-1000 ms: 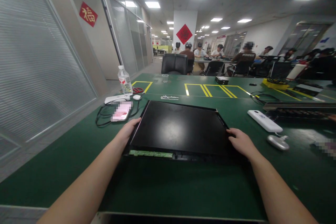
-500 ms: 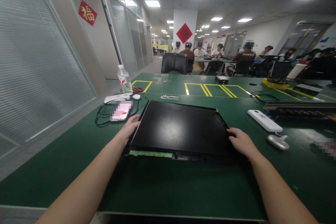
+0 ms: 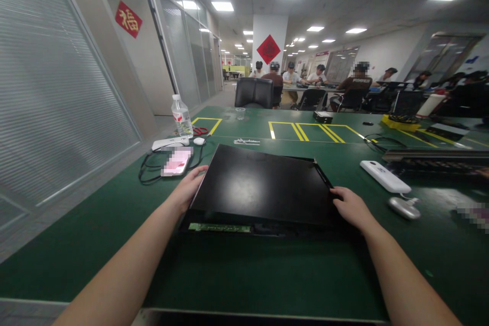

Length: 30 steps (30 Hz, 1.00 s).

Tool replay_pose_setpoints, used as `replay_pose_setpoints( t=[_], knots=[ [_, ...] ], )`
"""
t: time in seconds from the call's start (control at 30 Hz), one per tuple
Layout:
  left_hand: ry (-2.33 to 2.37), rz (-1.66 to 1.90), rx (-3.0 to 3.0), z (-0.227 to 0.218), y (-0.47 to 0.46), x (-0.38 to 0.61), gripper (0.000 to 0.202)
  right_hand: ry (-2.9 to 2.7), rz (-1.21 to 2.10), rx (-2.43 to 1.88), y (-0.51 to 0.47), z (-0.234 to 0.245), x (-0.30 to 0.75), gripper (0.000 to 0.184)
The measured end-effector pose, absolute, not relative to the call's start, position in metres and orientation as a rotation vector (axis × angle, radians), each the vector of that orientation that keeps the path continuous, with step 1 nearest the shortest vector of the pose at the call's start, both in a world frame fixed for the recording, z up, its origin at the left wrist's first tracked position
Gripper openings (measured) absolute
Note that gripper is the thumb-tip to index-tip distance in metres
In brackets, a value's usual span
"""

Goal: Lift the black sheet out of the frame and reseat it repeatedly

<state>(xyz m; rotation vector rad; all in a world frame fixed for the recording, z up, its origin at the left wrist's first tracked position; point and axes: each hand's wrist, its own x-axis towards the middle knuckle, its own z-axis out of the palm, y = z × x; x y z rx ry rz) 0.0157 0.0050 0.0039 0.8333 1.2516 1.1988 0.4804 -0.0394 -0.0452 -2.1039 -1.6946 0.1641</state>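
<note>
A glossy black flat panel [image 3: 263, 183], which looks like a display screen, sits over a black frame [image 3: 298, 229] on the green table. Its left side is tilted up from the frame. Along the near edge a green circuit board strip [image 3: 219, 227] shows. My left hand [image 3: 191, 186] grips the panel's left edge, with the fingertips partly hidden behind it. At the right edge, my right hand [image 3: 349, 205] is closed with the thumb on top and the other fingers tucked out of sight; whether it grips the panel, the frame or both is unclear.
Left of the panel lie a phone [image 3: 178, 161], black cables and a water bottle [image 3: 181, 116]. Beyond it are calipers [image 3: 246, 141] and red-handled scissors [image 3: 200, 131]. A white power bank [image 3: 385, 177] and a silver device [image 3: 404, 207] lie to the right. Several people sit at far tables.
The panel's left side has risen slightly with my left hand, widening the gap above the circuit board strip. My right hand has stayed in place.
</note>
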Motion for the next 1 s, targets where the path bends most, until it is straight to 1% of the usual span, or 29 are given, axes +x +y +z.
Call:
replay_pose_setpoints(
  t=[0.2, 0.47, 0.57, 0.8, 0.87, 1.0],
  knots=[
    [1.252, 1.260, 0.783, 0.013, 0.000, 0.022, 0.029, -1.702, 0.178, -2.139, -0.041, -0.041, 0.476, 0.043],
    [1.297, 1.257, 0.808, 0.015, -0.002, 0.023, 0.020, -1.699, 0.193, -2.160, -0.042, -0.039, 0.476, 0.043],
    [1.295, 1.252, 0.817, 0.014, -0.002, 0.022, 0.022, -1.699, 0.193, -2.158, -0.042, -0.038, 0.475, 0.044],
    [1.249, 1.248, 0.872, 0.014, -0.002, 0.022, 0.036, -1.713, 0.189, -2.123, -0.041, -0.040, 0.476, 0.044],
    [1.255, 1.259, 0.880, 0.015, -0.003, 0.022, 0.035, -1.707, 0.185, -2.113, -0.041, -0.041, 0.477, 0.044],
    [1.241, 1.315, 0.881, 0.018, -0.005, 0.023, 0.028, -1.705, 0.194, -2.115, -0.041, -0.039, 0.476, 0.044]
  ],
)
